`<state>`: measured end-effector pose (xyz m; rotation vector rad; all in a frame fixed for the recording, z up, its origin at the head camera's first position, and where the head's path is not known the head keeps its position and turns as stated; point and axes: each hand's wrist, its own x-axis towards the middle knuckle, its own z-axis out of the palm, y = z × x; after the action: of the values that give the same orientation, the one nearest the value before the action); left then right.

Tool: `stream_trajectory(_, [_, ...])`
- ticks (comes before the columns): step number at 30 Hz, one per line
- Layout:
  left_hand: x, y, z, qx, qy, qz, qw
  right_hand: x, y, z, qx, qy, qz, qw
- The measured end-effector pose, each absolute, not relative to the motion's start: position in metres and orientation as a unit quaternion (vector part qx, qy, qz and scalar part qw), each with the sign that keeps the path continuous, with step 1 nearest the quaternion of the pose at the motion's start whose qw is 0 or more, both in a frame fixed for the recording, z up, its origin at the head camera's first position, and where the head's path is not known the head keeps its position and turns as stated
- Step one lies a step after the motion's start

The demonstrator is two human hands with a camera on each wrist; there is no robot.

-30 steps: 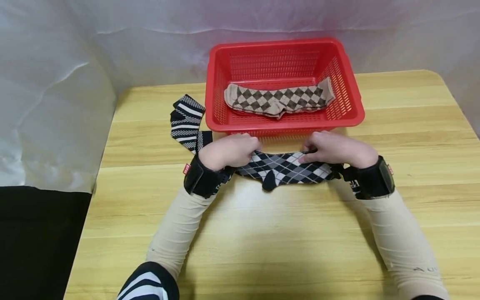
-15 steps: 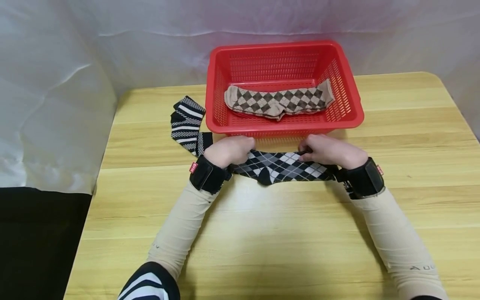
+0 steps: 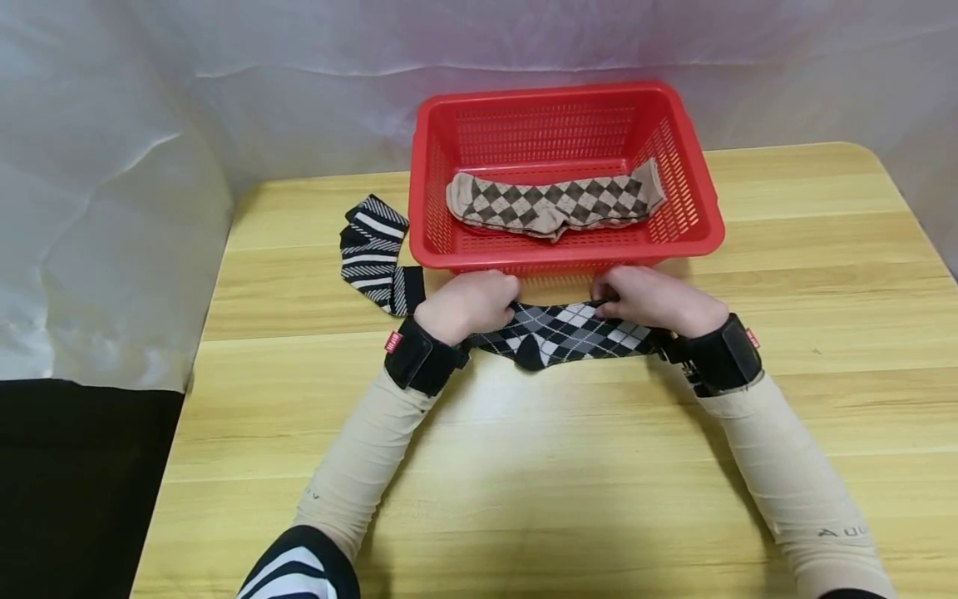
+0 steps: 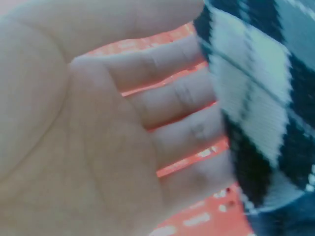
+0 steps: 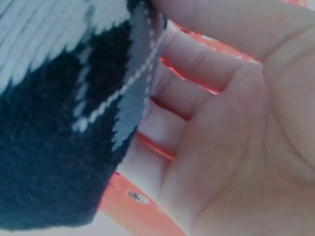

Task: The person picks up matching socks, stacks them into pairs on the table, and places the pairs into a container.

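A black, grey and white argyle sock [image 3: 572, 333] stretches sideways between my hands, just in front of the red basket. My left hand [image 3: 471, 304] pinches its upper edge toward the left end. Further right, my right hand [image 3: 659, 298] pinches the same upper edge between thumb and fingers. In the left wrist view the sock [image 4: 256, 93] hides the fingertips, which lie behind it. The right wrist view likewise has the sock [image 5: 59, 113] covering the ends of the fingers. The sock's dark heel hangs down at the lower middle.
Behind the hands stands a red plastic basket [image 3: 569, 249] with beige and brown argyle socks [image 3: 554, 202] lying in it. Black-and-white striped socks [image 3: 374, 254] lie on the wooden table [image 3: 539, 482] at the basket's left, near my left wrist. A pale curtain [image 3: 314, 100] hangs behind the table.
Both hands have shifted slightly, the left wrist a little to the right and the right hand to the left, so the sock's visible part is shorter. The basket and striped socks have stayed put.
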<state>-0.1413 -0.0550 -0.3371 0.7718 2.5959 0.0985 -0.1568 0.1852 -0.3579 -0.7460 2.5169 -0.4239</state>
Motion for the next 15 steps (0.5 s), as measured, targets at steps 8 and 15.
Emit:
stream_trajectory(8, [-0.128,-0.045,-0.331,0.333,0.929,0.043,0.159,-0.148,0.177,-0.352,-0.307,0.921,-0.169,0.168])
stream_trajectory(15, [-0.128,-0.04,-0.334,0.321,0.925,0.068,0.193,-0.142,0.165,-0.35,-0.325,0.914,-0.18,0.16])
